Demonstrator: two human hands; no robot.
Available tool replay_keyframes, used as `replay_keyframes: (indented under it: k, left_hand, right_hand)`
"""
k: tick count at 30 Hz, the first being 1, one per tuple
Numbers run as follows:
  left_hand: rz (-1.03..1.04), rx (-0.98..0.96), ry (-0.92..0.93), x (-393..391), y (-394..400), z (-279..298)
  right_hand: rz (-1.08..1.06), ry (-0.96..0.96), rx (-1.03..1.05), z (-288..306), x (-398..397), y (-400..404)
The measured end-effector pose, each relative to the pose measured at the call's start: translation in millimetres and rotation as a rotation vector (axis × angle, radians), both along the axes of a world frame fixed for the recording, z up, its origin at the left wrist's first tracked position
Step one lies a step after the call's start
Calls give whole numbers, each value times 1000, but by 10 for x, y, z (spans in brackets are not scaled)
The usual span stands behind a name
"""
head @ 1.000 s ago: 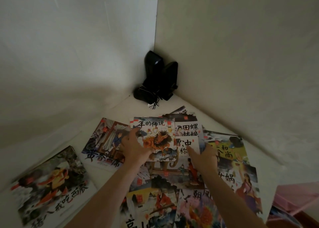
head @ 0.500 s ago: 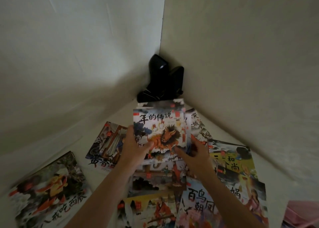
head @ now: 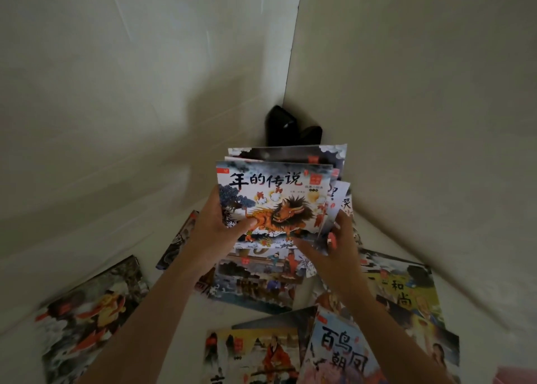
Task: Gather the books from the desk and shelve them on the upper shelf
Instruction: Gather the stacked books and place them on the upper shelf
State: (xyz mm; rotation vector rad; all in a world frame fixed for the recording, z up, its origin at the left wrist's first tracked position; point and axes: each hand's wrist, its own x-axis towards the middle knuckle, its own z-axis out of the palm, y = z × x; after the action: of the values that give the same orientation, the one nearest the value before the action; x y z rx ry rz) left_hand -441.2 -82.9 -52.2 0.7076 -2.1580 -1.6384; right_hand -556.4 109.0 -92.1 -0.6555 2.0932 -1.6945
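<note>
A stack of thin picture books point(head: 276, 197), topped by one with an orange beast on its cover, is lifted off the white desk point(head: 174, 302) and tilted toward me. My left hand point(head: 218, 227) grips the stack's left edge with the thumb on the cover. My right hand point(head: 334, 244) holds its lower right corner, where the lower books fan out. More picture books lie flat on the desk: one at the far left point(head: 90, 319), one under the stack point(head: 258, 279), and others at the bottom point(head: 340, 351) and right point(head: 404, 293). No shelf is in view.
Two black speakers point(head: 290, 128) stand in the corner where two pale walls point(head: 116, 93) meet, right behind the raised stack. A pink object point(head: 520, 376) shows at the bottom right edge.
Both hands closed on the stack and lifted it off the desk, up and toward the corner. The book underneath it became visible.
</note>
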Motion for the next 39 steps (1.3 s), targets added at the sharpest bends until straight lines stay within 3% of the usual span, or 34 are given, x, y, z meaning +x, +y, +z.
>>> replay_keyframes:
  k: [4, 11, 16, 18, 21, 23, 27, 34, 37, 39]
  left_hand:
    - [12, 85, 8, 115, -77, -125]
    - [253, 341, 174, 356, -432, -113]
    - [185, 395, 194, 325, -611, -58]
    - [203, 419, 188, 298, -597, -85]
    - [238, 477, 168, 267, -446, -252]
    - [241, 513, 103, 264, -276, -427]
    - [256, 636, 62, 291, -138, -699]
    - [229, 863, -106, 436, 117, -968]
    - [195, 879, -38, 442, 167, -908]
    - [182, 837, -4, 445, 136, -830]
  right_hand:
    - [48, -97, 121, -187, 62, -128]
    - [273, -376, 166, -374, 340, -225]
    - [162, -360, 242, -437, 457, -214]
    - [127, -430, 130, -411, 368, -140]
    - [93, -727, -107, -328, 285, -40]
    - [103, -802, -123, -355, 327, 13]
    - [-163, -852, -97, -600, 347, 198]
    - [-182, -770, -76, -562, 471, 98]
    - [-187, -740, -69, -480, 397, 63]
    - [-134, -595, 23, -336, 297, 85]
